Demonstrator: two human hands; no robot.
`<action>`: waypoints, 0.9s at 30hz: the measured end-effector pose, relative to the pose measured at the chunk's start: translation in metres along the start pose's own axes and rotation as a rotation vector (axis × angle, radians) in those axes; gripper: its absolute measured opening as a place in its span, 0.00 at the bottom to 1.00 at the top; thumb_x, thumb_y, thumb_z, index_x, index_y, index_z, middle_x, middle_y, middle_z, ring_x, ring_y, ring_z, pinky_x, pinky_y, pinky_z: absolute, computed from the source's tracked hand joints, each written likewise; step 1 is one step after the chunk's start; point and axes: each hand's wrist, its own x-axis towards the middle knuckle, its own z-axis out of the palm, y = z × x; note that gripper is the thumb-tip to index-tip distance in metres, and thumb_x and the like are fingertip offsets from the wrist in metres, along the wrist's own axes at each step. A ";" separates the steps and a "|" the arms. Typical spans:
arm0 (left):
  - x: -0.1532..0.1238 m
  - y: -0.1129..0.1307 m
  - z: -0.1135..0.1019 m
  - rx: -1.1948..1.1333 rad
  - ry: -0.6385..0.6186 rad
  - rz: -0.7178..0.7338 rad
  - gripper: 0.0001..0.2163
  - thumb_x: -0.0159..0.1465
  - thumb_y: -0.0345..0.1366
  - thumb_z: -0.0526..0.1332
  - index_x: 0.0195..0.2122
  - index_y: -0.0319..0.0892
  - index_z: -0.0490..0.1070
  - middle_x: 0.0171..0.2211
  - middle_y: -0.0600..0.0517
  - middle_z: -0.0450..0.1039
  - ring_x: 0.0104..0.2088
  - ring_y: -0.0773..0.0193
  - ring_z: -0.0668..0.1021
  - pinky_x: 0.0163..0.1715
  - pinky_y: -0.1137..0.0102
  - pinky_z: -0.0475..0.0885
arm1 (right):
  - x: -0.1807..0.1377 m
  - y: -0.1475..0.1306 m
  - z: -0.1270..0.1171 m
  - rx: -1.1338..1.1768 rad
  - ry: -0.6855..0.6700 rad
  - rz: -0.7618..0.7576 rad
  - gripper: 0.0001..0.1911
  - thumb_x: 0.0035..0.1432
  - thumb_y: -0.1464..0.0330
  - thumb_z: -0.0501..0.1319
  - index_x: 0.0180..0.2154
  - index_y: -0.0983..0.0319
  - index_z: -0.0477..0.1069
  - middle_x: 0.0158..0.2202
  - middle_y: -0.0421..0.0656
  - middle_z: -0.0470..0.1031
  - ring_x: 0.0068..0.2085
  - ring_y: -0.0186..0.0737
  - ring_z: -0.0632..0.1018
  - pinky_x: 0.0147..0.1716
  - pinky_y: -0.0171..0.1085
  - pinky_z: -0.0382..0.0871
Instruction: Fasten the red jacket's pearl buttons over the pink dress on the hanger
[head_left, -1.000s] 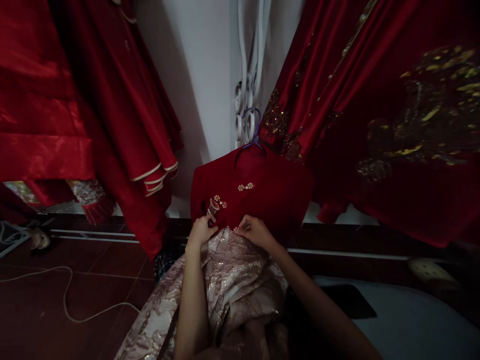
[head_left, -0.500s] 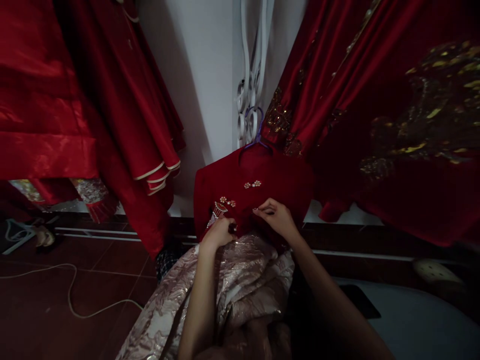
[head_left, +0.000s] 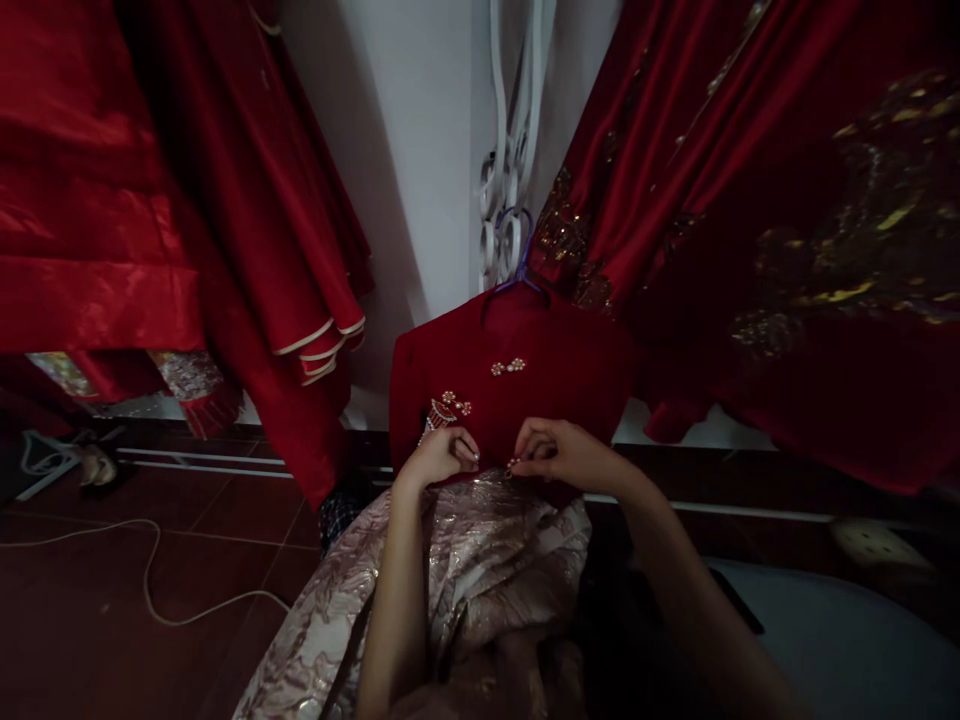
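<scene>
The small red jacket (head_left: 517,385) hangs on a purple hanger (head_left: 517,275) from the white curly rail (head_left: 510,150), in front of the white wall. It has little pearl clasps (head_left: 508,366) down its front. Both hands are at its bottom edge, close together.

Half a second ago the right hand (head_left: 566,455) was higher up on the red cloth. Now it has come down and moved in toward the left hand (head_left: 442,455). The left hand has lifted a bit off the shiny pink skirt (head_left: 480,570) and onto the red edge. So the work has gone on to the lowest clasp.

The right hand's fingers are curled and pinch a tiny shiny clasp piece (head_left: 512,466). The left hand is curled too and pinches the red edge beside it.

Big red dresses (head_left: 225,200) hang to the left, and red cloth with gold patterns (head_left: 825,250) hangs to the right. A white cord (head_left: 150,590) lies on the dark red floor (head_left: 90,620).
</scene>
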 end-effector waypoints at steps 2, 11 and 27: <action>0.003 -0.004 0.001 -0.006 -0.031 0.014 0.08 0.47 0.25 0.60 0.30 0.36 0.68 0.27 0.50 0.75 0.28 0.68 0.76 0.29 0.75 0.68 | 0.003 -0.002 0.008 0.001 -0.030 -0.031 0.12 0.41 0.64 0.66 0.28 0.62 0.68 0.24 0.39 0.74 0.26 0.33 0.74 0.24 0.30 0.66; 0.011 -0.012 0.002 0.060 0.081 -0.001 0.05 0.45 0.23 0.60 0.24 0.35 0.70 0.24 0.53 0.74 0.26 0.70 0.74 0.29 0.76 0.68 | 0.030 0.027 0.039 -0.190 0.010 -0.071 0.16 0.47 0.69 0.61 0.41 0.57 0.75 0.26 0.39 0.74 0.27 0.32 0.72 0.27 0.30 0.64; 0.011 -0.016 -0.002 -0.174 0.147 -0.037 0.13 0.45 0.32 0.67 0.32 0.33 0.75 0.30 0.46 0.77 0.31 0.65 0.78 0.37 0.69 0.73 | 0.056 0.060 0.053 0.006 0.264 -0.122 0.28 0.50 0.67 0.61 0.55 0.57 0.64 0.32 0.40 0.76 0.31 0.33 0.76 0.34 0.33 0.71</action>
